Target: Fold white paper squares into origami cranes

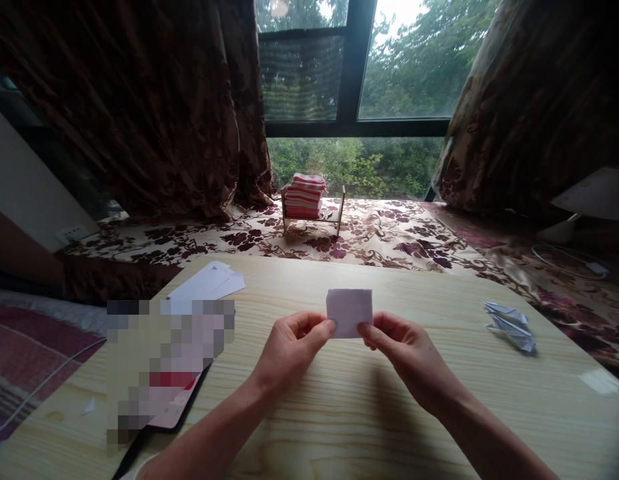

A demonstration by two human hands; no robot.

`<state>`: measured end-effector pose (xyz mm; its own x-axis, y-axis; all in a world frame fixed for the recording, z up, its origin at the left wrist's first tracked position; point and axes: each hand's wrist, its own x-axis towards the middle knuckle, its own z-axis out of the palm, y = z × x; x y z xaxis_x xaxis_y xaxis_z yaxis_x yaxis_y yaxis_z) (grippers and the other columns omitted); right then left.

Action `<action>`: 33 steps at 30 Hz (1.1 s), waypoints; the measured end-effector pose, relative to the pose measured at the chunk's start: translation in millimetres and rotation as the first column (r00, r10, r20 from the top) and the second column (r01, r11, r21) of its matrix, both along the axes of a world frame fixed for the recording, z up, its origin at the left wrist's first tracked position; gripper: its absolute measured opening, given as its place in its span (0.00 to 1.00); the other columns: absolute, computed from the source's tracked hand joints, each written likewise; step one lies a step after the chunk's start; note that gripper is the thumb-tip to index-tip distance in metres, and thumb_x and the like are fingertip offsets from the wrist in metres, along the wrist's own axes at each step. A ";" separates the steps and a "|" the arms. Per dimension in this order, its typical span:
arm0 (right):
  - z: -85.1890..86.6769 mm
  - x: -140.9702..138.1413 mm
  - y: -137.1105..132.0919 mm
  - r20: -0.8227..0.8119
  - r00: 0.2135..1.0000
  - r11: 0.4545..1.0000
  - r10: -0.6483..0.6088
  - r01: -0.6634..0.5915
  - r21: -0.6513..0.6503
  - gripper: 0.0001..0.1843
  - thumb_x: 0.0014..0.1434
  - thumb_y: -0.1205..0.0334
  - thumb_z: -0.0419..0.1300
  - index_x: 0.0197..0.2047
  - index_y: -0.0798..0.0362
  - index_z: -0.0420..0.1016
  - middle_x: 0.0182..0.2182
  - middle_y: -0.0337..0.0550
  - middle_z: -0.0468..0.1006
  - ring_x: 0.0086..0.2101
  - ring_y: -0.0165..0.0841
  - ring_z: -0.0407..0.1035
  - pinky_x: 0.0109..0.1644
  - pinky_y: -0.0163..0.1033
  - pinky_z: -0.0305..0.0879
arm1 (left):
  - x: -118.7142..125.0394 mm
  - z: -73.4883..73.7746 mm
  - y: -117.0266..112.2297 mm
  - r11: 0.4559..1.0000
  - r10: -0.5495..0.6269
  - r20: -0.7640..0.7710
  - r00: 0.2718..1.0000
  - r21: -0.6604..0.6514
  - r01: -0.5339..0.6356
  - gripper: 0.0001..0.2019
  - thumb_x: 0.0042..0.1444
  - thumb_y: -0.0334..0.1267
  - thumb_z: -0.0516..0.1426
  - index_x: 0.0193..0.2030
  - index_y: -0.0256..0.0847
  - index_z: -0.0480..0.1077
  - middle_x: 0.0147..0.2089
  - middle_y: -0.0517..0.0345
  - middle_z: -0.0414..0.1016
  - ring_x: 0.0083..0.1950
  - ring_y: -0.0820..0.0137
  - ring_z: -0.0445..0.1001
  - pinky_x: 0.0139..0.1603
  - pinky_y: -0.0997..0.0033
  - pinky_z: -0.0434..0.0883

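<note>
A small white folded piece of paper (349, 312) is held up above the wooden table (309, 427), roughly upright and facing me. My left hand (299, 340) pinches its lower left corner between thumb and fingers. At the lower right corner my right hand (394, 339) pinches it the same way, thumb on the near face. Behind the paper the fingertips are partly hidden. Folded white paper shapes (512, 327) with pointed ends lie on the table to the right of my right hand.
White paper sheets (204, 285) lie at the table's back left, beside a blurred-out area over a dark-edged flat object (177, 410). A paper scrap (89, 406) is at left. Beyond the table, a small wooden rack (338, 217) holds folded red-and-white cloths (304, 197). A lamp (594, 193) stands right.
</note>
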<state>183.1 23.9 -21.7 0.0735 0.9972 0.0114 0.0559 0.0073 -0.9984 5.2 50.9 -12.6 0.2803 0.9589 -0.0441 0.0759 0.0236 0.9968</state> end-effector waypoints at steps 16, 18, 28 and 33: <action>0.5 -10.3 -4.5 -0.111 0.968 0.974 0.224 -0.224 0.007 0.18 0.51 0.51 0.64 0.41 0.54 0.77 0.33 0.44 0.80 0.33 0.36 0.73 0.40 0.41 0.69 | 1.6 1.3 -3.7 0.977 -0.167 0.063 0.984 -0.127 0.174 0.14 0.49 0.43 0.57 0.21 0.34 0.72 0.21 0.59 0.67 0.26 0.73 0.61 0.29 0.73 0.57; 0.3 -8.9 -4.8 -0.105 0.964 0.970 0.244 -0.244 0.008 0.19 0.52 0.50 0.63 0.43 0.53 0.76 0.33 0.45 0.80 0.34 0.36 0.73 0.41 0.42 0.69 | 1.2 1.8 -3.7 0.973 -0.158 0.094 0.983 -0.157 0.171 0.13 0.49 0.42 0.58 0.21 0.35 0.72 0.22 0.58 0.67 0.27 0.73 0.62 0.30 0.73 0.58; -1.9 -3.6 -6.4 0.020 0.962 0.958 0.271 -0.271 0.092 0.12 0.58 0.59 0.57 0.41 0.50 0.80 0.34 0.43 0.79 0.36 0.35 0.71 0.38 0.37 0.67 | 1.1 2.5 -4.7 0.925 -0.222 0.223 0.949 -0.259 0.277 0.13 0.49 0.44 0.60 0.26 0.33 0.73 0.25 0.57 0.67 0.28 0.75 0.63 0.32 0.74 0.62; -2.1 -0.4 -7.1 0.138 0.958 0.942 0.251 -0.275 0.192 0.13 0.56 0.67 0.56 0.37 0.50 0.82 0.29 0.42 0.74 0.30 0.32 0.68 0.31 0.35 0.63 | -1.5 0.4 -3.8 0.873 -0.261 0.297 0.919 -0.333 0.356 0.09 0.49 0.39 0.58 0.27 0.33 0.74 0.25 0.56 0.69 0.30 0.73 0.66 0.35 0.72 0.65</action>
